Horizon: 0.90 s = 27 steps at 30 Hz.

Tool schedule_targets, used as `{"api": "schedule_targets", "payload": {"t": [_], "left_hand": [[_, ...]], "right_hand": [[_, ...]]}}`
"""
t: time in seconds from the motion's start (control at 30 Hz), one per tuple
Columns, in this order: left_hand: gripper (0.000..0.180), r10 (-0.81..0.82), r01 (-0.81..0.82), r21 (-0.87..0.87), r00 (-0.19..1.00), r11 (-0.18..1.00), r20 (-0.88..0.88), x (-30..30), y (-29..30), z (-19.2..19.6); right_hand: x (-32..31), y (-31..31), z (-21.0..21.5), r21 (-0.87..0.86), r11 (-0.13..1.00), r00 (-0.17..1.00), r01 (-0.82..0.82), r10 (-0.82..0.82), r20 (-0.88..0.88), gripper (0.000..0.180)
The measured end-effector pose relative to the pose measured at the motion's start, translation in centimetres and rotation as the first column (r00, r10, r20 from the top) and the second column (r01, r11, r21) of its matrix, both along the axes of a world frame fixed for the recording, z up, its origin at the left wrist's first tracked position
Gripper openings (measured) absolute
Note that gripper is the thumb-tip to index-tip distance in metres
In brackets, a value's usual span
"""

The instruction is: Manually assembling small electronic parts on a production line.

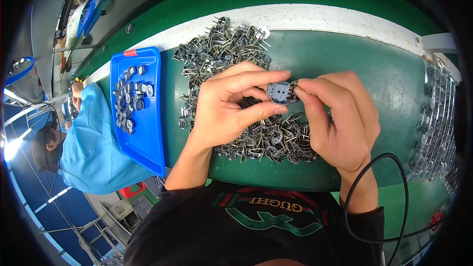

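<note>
My left hand [224, 101] holds a grey plastic housing [279, 92] between thumb and forefinger, over the middle of the green table. The housing is rounded, with small dark holes in the side that shows. At its right side, the thumb and fingertips of my right hand [345, 113] pinch a small dark part with metal pieces [293, 91]. That part touches the housing; whether it sits inside cannot be made out. Beneath and around both hands spreads a heap of small metal-pinned assemblies [224, 47], partly covered by my left hand.
A blue tray [158, 118] with several grey housings [129, 99] stands left on the green table [389, 69]. Clear plastic trays [433, 123] with metal parts are stacked at right. A black cable [405, 187] loops by my right forearm. A person in light blue [93, 143] is at left.
</note>
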<state>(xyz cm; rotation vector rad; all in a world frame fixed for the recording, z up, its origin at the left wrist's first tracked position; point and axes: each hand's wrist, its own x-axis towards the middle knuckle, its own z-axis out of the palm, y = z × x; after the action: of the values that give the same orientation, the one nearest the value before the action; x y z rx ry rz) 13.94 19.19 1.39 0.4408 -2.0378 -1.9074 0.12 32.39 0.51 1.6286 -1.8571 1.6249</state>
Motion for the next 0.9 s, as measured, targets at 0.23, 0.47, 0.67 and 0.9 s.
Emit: {"api": "schedule_targets", "payload": {"t": [0.23, 0.47, 0.67, 0.9], "left_hand": [[0.048, -0.045, 0.054, -0.126, 0.996, 0.991, 0.075, -0.1, 0.0, 0.6], [0.046, 0.002, 0.001, -0.097, 0.999, 0.995, 0.035, -0.2, 0.4, 1.0], [0.034, 0.073, -0.074, 0.009, 0.992, 0.997, 0.101, 0.3, -0.2, 1.4], [0.023, 0.456, -0.213, -0.770, 0.883, 0.601, 0.112, -1.3, -9.3, 3.9]], "right_hand": [[0.2, -0.1, -0.2, 0.083, 0.996, 0.998, -0.031, 0.036, -0.058, 0.024], [0.6, -0.2, -1.0, 0.076, 0.997, 0.987, 0.011, 0.001, -0.162, 0.028], [0.3, -0.7, -2.0, 0.026, 0.999, 0.987, -0.018, 0.022, -0.160, 0.034], [-0.7, 0.2, -1.3, 0.427, 0.900, 0.989, -0.090, 0.130, -0.065, 0.015]]}}
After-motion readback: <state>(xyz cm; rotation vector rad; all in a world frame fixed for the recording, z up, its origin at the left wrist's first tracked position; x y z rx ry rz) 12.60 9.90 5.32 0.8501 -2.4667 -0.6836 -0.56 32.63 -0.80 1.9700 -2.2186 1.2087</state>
